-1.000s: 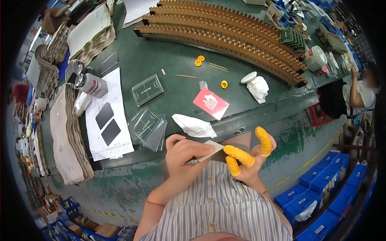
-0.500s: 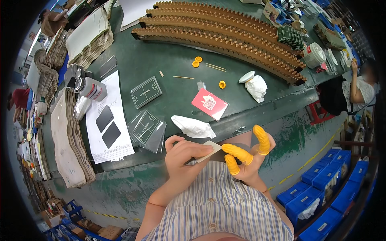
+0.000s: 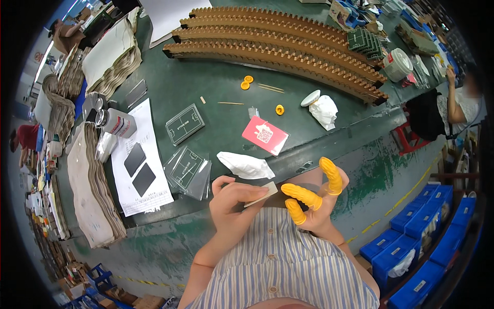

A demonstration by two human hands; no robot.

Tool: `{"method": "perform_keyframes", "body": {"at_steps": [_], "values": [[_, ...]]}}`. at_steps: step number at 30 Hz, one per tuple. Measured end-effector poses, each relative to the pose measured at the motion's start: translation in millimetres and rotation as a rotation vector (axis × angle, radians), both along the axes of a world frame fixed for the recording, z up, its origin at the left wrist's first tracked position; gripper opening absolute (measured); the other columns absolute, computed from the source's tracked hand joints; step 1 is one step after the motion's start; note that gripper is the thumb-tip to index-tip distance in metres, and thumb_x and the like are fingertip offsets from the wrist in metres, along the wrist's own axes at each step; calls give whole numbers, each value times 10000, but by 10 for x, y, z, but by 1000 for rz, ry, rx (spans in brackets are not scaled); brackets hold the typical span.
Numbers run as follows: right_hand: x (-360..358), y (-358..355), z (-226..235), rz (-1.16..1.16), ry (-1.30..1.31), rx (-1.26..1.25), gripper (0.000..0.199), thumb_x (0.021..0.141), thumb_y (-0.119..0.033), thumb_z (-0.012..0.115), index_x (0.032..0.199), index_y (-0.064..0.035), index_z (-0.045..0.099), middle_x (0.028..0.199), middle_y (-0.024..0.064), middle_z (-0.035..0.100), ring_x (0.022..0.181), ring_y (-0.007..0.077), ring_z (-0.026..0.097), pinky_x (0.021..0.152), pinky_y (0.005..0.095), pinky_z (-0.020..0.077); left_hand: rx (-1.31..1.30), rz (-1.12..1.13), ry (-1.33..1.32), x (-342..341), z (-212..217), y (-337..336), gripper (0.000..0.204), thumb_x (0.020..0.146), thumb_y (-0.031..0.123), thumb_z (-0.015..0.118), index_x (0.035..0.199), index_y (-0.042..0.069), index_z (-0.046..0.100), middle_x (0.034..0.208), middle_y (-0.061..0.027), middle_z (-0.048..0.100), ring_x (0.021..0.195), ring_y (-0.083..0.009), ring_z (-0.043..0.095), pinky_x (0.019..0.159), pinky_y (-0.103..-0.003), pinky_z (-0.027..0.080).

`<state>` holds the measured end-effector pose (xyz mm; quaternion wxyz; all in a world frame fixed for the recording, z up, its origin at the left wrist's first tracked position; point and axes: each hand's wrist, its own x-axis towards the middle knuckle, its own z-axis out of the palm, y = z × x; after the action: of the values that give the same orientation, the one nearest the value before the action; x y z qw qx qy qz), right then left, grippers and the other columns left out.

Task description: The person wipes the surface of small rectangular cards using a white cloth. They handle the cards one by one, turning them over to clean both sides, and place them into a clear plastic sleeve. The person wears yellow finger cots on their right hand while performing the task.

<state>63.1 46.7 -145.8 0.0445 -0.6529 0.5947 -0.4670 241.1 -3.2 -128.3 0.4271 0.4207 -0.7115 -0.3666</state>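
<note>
My left hand [image 3: 232, 205] is closed on a small flat, pale rectangular card-like piece [image 3: 265, 194], pinched between thumb and fingers in front of my striped shirt. Close to its right edge is my right hand [image 3: 320, 212], with yellow rubber finger cots [image 3: 303, 195] on three fingers; they are spread and hold nothing. Just beyond the hands, a crumpled white cloth [image 3: 246, 165] lies at the table's near edge. Past it is a red card [image 3: 265, 135] with a printed code. To the left lie clear plastic sleeves around a dark green card [image 3: 186, 168] and a stack of similar cards [image 3: 185, 125].
Long brown slotted racks [image 3: 272, 56] cross the back of the green table [image 3: 216, 82]. Loose yellow finger cots [image 3: 247, 82] and thin wooden sticks [image 3: 271, 88] lie mid-table. Left are a printed sheet [image 3: 136, 180] and paper stacks [image 3: 92, 190]. Blue bins [image 3: 393, 257] stand at lower right; a person sits beyond.
The pale piece has tilted a little in my left hand, and a small gap shows between it and my right fingertips. The whole view has shifted slightly.
</note>
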Motion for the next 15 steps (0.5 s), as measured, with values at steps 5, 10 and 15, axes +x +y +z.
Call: {"method": "perform_keyframes", "body": {"at_steps": [5,10,15], "values": [[-48,-67,-9,95,-41,-97,479,751,-303,739,1186,-149,611,1355,121,371,1123,282,345,955,381,324,139,1,176,-7,-102,5,168,712,4,737,788,106,627,857,-16,707,804,-116,649,964,-353,309],[18,-212,-256,350,-739,-46,858,738,-128,765,1420,-118,244,1396,173,328,1178,315,461,990,427,353,375,-33,560,-20,-186,3,257,724,-47,707,804,112,521,845,-72,689,851,-186,660,1048,-397,261],[176,-226,-253,579,-1318,140,1073,685,65,753,1462,-165,51,1406,158,289,1164,296,514,984,408,429,558,-50,881,-73,-234,-3,307,747,-69,677,810,126,449,827,-51,636,869,-207,659,1080,-422,237]]}}
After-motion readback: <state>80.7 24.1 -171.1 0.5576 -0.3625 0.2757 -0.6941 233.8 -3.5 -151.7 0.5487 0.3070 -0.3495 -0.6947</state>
